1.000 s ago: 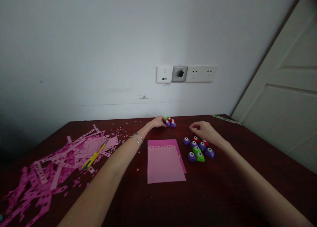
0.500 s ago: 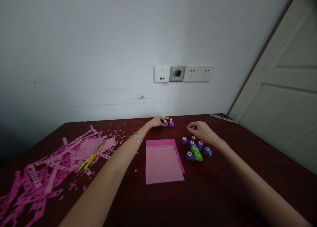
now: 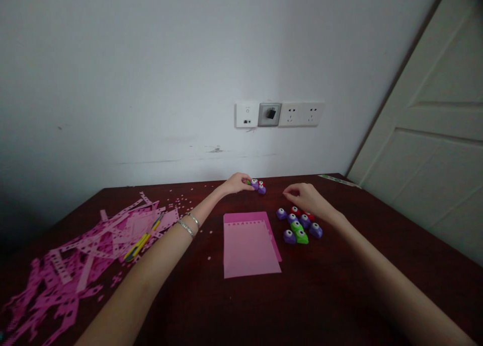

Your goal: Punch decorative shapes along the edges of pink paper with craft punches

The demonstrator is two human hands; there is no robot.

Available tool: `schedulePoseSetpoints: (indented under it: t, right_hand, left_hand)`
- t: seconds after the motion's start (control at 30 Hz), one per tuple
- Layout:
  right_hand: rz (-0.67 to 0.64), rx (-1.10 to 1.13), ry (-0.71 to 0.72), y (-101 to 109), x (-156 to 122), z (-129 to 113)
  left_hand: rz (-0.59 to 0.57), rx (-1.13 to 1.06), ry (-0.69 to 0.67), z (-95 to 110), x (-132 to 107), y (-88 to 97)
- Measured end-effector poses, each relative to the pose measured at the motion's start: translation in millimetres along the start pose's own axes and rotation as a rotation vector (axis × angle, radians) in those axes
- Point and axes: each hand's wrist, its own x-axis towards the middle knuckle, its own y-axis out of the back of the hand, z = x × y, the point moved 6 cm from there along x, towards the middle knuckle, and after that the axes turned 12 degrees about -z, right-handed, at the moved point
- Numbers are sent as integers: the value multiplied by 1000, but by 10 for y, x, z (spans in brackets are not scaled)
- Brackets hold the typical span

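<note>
My left hand (image 3: 238, 183) reaches to the back of the table, thumb and fingers closed round a purple craft punch (image 3: 254, 185) with a white button. Right beside it stand another purple punch (image 3: 261, 190) and a red punch (image 3: 261, 184); a bit of green shows at my fingers. My right hand (image 3: 305, 197) hovers with curled fingers above a second group of punches. Whether anything is pinched in it is hidden. That group has purple punches (image 3: 316, 230), green punches (image 3: 301, 236) and red punches (image 3: 295, 211), several in all.
Stacked pink paper sheets (image 3: 249, 250) lie mid-table, one edge punched with holes. On the left is a heap of punched pink strips (image 3: 86, 255) with a yellow utility knife (image 3: 143, 238) on top. A patterned strip (image 3: 339, 180) lies at the back right. Wall sockets (image 3: 301, 114) sit behind.
My left hand has closed round a purple punch and raised it slightly among the back group. My right hand has barely moved.
</note>
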Motion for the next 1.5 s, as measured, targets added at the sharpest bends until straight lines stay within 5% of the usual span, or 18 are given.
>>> schedulePoseSetpoints:
  t: [0.17, 0.37, 0.73, 1.0, 1.5]
  right_hand:
    - [1, 26, 26, 51, -31, -108]
    - [-53, 50, 93, 17, -70, -296]
    - [-226, 244, 217, -223, -126, -622]
    - [-362, 339, 258, -344, -113, -645]
    - [-335, 266, 205, -340, -127, -638]
  left_hand:
    - [-2, -39, -107, 330, -453, -111]
    - [20, -100, -100, 428, -808, -305]
    - [-74, -142, -75, 423, -812, -540]
    - [-98, -142, -102, 528, -843, -588]
    - [-137, -129, -89, 516, -835, -620]
